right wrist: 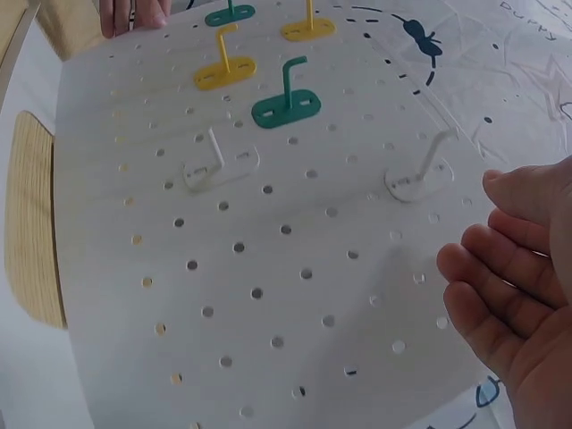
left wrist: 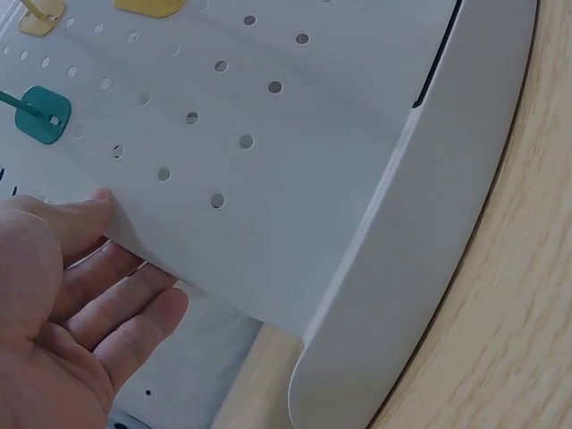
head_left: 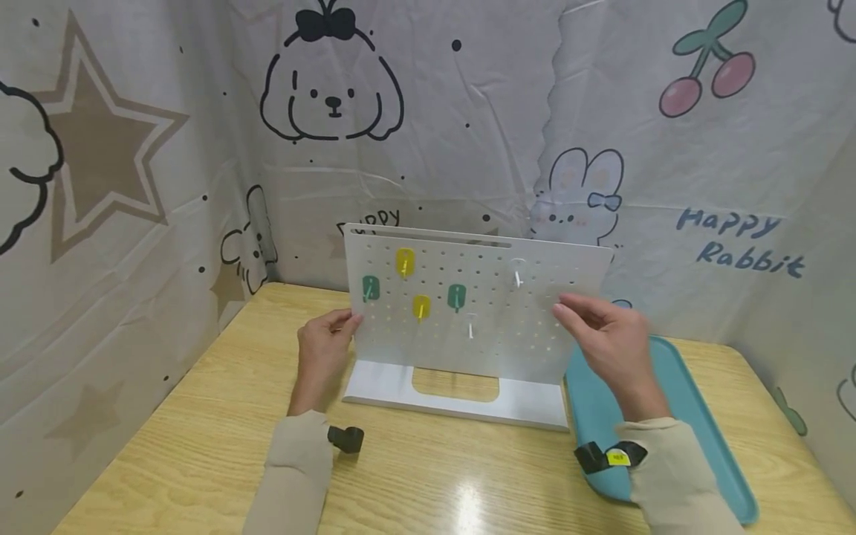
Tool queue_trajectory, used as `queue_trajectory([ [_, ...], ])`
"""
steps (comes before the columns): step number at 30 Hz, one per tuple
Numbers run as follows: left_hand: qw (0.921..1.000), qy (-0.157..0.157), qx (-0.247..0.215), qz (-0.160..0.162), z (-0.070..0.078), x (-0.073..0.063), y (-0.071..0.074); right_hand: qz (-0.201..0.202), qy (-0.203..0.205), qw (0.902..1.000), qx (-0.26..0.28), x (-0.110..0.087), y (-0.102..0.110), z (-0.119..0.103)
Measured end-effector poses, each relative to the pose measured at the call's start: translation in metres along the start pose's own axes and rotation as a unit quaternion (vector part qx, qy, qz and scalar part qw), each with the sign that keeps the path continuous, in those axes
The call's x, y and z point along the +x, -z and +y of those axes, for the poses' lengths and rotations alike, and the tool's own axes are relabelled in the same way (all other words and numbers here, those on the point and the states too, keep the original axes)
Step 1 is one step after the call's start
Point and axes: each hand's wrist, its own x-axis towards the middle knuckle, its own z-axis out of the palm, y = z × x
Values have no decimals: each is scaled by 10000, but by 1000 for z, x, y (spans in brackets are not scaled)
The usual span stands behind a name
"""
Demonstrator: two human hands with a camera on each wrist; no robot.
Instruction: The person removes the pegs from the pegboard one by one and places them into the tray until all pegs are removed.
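Note:
A white pegboard [head_left: 428,342] stands upright on its own base in the head view. Two yellow hooks [head_left: 404,263], two green hooks [head_left: 457,297] and two clear hooks [head_left: 518,275] are on its face. My left hand [head_left: 326,345] pinches the board's left edge, thumb [left wrist: 85,219] on the front and fingertips behind the edge. Near the board's right side, my right hand [head_left: 608,334] hovers with loosely bent fingers and nothing in it. In the right wrist view, its thumb points toward the upper clear hook [right wrist: 420,179].
A blue tray [head_left: 702,416] lies on the wooden table [head_left: 414,475] to the right, partly under my right forearm. Close behind the board hangs a printed curtain [head_left: 468,111], which also runs along both sides.

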Motion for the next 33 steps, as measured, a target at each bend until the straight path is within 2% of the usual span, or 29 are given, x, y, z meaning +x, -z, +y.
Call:
queue_trajectory([
  [7,10000,79,17,-18,1,0,-1,-144,53,9998,102,8,-12,-11],
  [13,10000,86,-4,-19,1,-1,-1,-70,171,9997,142,15,-22,-18],
  [21,9999,153,6,-58,1,-2,1,-136,72,9998,155,23,-38,-23],
  [27,9999,158,-11,-46,2,-2,1,-40,248,9997,-58,25,-43,-22],
  [33,9999,85,68,6,0,0,0,111,317,9994,-13,25,-45,-22],
])
